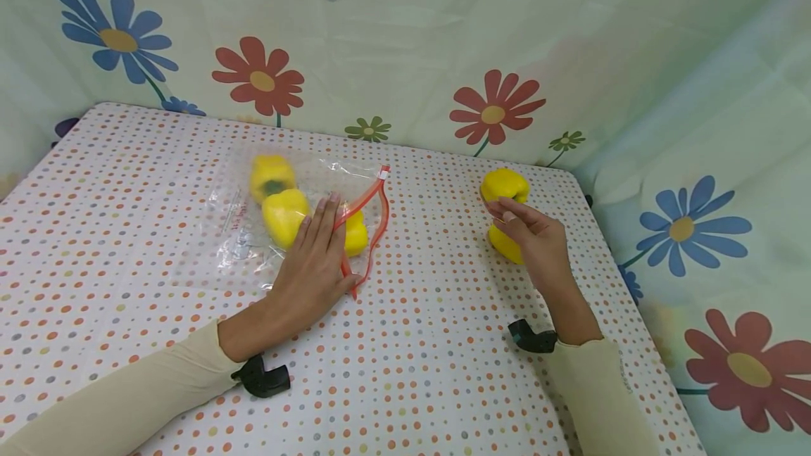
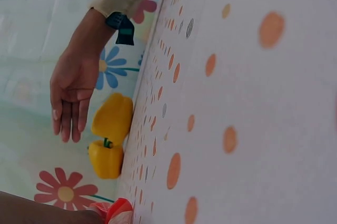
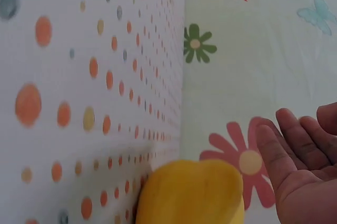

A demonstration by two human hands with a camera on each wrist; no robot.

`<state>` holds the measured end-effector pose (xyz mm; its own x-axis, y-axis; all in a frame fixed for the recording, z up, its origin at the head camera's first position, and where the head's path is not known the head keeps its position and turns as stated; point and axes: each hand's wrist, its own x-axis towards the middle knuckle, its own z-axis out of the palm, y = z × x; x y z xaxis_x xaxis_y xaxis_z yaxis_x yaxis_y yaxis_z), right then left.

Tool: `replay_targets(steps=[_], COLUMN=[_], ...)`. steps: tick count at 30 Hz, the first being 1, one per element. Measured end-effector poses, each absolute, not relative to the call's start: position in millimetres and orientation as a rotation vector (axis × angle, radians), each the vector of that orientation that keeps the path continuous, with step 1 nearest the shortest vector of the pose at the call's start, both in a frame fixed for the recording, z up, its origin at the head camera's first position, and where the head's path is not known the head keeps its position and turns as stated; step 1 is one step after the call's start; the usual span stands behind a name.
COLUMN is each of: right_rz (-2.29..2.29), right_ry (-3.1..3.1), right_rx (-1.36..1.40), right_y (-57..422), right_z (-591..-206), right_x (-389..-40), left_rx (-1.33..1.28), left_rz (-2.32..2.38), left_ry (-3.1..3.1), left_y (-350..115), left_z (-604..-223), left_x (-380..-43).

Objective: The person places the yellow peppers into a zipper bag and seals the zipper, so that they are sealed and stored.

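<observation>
A clear zip bag [image 1: 222, 245] with a red-edged mouth lies on the table with yellow bell peppers [image 1: 286, 213] inside it. One of these peppers [image 1: 357, 234] sits by the mouth, partly behind the hand. My left hand [image 1: 313, 255] rests on the bag near its mouth, fingers straight. To the right stand two more yellow bell peppers [image 1: 503, 185], touching or nearly so. Above them hovers my right hand [image 1: 538, 241], holding nothing, its fingers loosely extended; the left wrist view shows that palm [image 2: 76, 77] apart from the peppers. One pepper [image 3: 189, 195] is close below it in the right wrist view.
The table [image 1: 418, 343] has a dotted cover. A flowered curtain [image 1: 393, 41] hangs behind it and along the right side. A black wrist camera [image 1: 262, 376] is strapped to the left wrist, and another black camera [image 1: 532, 338] to the right.
</observation>
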<state>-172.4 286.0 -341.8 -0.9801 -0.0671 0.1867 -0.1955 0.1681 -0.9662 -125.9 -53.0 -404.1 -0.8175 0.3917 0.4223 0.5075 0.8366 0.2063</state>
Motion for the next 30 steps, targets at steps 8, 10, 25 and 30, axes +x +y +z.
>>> replay_targets(steps=[8,10,25,30], right_rz=[1.563,1.482,1.474,1.457], right_ry=[-2.369,-2.397,-2.487,-2.571], right_rx=[-0.033,-0.087,-0.265,-0.279], right_y=[300.1,304.4,345.4,358.3], right_z=[-338.7,-339.7,-378.6,-397.3], right_x=[-168.3,-167.9,-171.8,-180.3], left_rx=[-0.673,-0.671,-0.647,-0.650], left_rz=[-0.431,-0.433,-0.495,-0.521], left_ry=[-2.659,-2.664,-2.667,-2.662], left_y=[-53.5,-53.7,-53.4,-53.2], left_z=[-403.5,-403.5,-404.5,-404.5], left_x=[-125.1,-125.1,-124.6,-124.7])
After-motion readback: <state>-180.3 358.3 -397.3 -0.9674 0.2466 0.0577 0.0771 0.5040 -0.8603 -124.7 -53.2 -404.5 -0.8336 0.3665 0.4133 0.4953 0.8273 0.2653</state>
